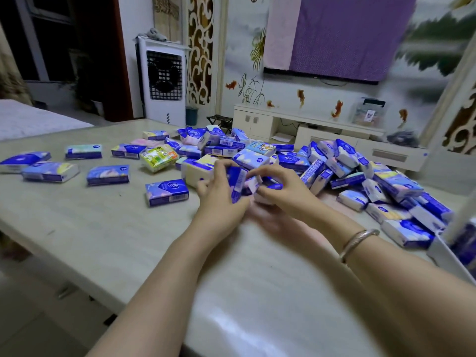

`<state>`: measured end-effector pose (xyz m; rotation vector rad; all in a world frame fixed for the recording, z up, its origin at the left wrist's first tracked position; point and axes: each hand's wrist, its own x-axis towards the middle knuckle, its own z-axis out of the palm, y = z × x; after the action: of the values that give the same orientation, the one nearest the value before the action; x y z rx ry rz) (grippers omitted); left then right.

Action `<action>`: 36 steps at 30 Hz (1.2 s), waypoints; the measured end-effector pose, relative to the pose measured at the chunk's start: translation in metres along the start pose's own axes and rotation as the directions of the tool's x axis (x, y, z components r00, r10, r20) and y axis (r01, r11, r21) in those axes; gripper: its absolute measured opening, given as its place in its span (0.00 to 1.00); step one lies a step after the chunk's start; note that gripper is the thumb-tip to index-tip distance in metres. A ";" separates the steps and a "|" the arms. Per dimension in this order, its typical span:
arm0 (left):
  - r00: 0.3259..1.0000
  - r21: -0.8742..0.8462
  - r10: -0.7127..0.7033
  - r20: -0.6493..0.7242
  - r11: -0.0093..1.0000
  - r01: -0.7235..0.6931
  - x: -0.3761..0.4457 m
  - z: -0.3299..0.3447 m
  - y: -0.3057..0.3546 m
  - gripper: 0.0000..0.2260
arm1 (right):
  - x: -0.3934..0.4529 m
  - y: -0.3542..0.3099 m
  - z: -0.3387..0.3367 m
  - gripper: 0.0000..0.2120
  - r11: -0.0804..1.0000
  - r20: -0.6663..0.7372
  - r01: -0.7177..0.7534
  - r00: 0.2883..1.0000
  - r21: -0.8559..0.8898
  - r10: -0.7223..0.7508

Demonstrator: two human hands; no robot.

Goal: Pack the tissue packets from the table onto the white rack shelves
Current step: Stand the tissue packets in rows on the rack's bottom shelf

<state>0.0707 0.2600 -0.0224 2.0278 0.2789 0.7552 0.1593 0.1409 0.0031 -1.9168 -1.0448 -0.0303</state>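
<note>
Blue tissue packet (pixel 236 183) stands upright on end, pinched by left hand (pixel 219 199) and right hand (pixel 280 188) fingers (pixel 257 172)

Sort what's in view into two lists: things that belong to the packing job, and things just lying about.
Job:
tissue packets heaped on the table
blue packet held by left hand and right hand
white rack, corner only

Lying about:
air cooler
TV cabinet
purple cloth
folding stool

Both forearms were bare, with no sleeves in view. A thin silver-toned metal bangle (pixel 358 242) circled the right wrist.
</note>
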 end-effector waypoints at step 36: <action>0.995 -0.535 -0.035 0.092 0.841 0.079 -0.073 0.024 0.068 0.30 | -0.097 -0.051 -0.061 0.20 0.951 -0.441 -0.305 0.847 0.050 0.295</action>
<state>0.0219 0.1719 -0.0045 1.4987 0.0649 0.6268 0.0859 0.0446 0.0339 -1.9481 -0.4322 -0.2910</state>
